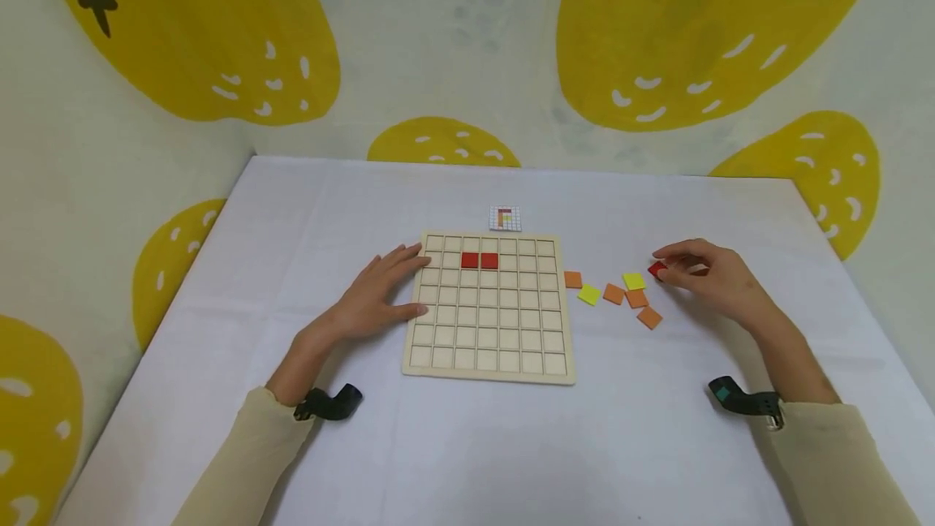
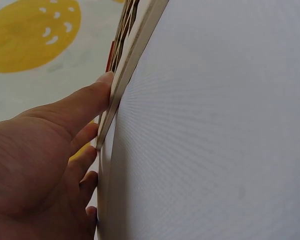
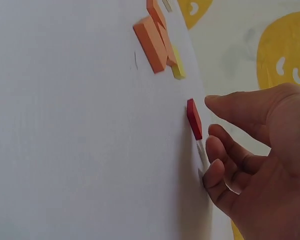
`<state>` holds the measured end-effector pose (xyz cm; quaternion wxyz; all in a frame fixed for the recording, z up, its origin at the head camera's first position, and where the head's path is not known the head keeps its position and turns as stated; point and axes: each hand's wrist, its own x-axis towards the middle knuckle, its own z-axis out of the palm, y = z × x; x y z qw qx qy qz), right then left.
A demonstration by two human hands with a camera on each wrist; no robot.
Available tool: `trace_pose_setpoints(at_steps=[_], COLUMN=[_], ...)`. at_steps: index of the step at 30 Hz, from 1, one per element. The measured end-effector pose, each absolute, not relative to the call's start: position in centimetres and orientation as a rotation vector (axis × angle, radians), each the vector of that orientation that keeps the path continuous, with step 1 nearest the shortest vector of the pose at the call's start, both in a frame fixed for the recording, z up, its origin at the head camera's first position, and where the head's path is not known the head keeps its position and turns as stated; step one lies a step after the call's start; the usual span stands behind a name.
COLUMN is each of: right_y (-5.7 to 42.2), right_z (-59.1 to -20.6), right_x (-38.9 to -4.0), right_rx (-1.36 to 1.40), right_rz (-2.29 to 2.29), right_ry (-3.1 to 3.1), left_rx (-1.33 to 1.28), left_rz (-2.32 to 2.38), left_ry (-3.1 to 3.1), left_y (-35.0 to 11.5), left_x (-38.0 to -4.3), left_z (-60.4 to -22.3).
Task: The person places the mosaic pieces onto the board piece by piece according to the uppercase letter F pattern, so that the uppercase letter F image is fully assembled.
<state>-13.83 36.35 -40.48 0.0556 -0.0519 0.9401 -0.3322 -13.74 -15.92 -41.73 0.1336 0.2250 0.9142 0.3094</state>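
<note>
A wooden grid board (image 1: 489,372) lies on the table, with two red square tiles (image 1: 480,260) side by side in its second row. My left hand (image 1: 372,299) rests at the board's left edge, its fingers spread; in the left wrist view the thumb touches the frame (image 2: 121,82). Over at the right, my right hand (image 1: 704,274) reaches to a loose red tile (image 3: 194,120). Its thumb and fingers are parted beside that tile, which appears to lie on the cloth. The tile is partly hidden by the hand in the head view.
Between board and right hand lie several orange tiles (image 1: 649,317) and two yellow tiles (image 1: 588,295); some touch. A small pattern card (image 1: 505,218) sits behind the board's far edge. White cloth (image 1: 467,453) covers the table, and a patterned wall (image 1: 438,39) stands behind.
</note>
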Motion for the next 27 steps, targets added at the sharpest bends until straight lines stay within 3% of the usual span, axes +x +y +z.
trace_pose_setpoints(at_steps=[27], right_y=[36.3], right_z=[-41.1], right_x=[-14.2], right_rx=[-0.098], right_rz=[-0.838], right_ry=[2.85], left_rx=[0.644], left_rz=[0.881], left_ry=[2.652], left_y=[-15.9], left_x=[-13.8], left_z=[-41.8])
